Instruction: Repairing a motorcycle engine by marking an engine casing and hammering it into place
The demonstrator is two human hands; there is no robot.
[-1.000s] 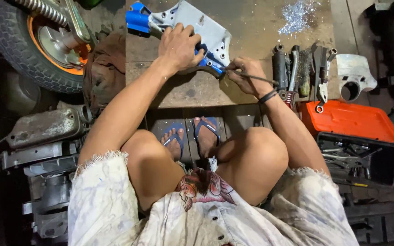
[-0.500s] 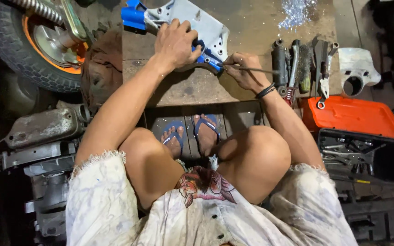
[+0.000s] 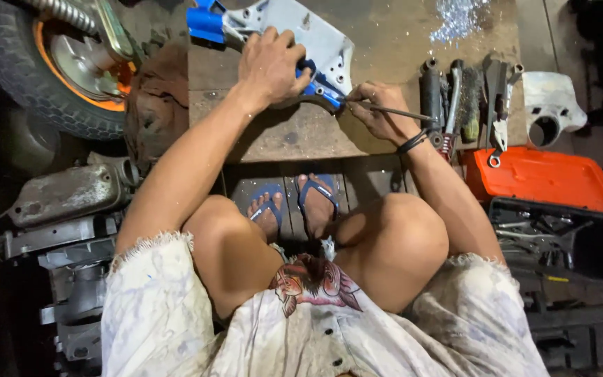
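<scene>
My left hand (image 3: 271, 66) presses down on a pale grey plastic panel (image 3: 321, 43) with blue parts, gripping its near edge on a low wooden platform (image 3: 301, 132). My right hand (image 3: 378, 108) holds a thin metal tool (image 3: 403, 112), like a screwdriver, with its tip at the panel's blue lower corner (image 3: 326, 89). A black band sits on my right wrist. I am squatting, knees apart, feet in blue sandals (image 3: 294, 202) below the platform.
A wheel with an orange rim (image 3: 57, 66) stands at the upper left beside a brown rag (image 3: 155, 98). Several hand tools (image 3: 465, 94) lie to the right of the platform, beyond them a white plastic part (image 3: 549, 105). An orange-lidded toolbox (image 3: 553, 202) is open at right. Engine parts (image 3: 64, 209) lie at left.
My right hand has brought the tool's tip closer to the panel's blue corner. My left hand stays on the panel. The view has shifted slightly.
</scene>
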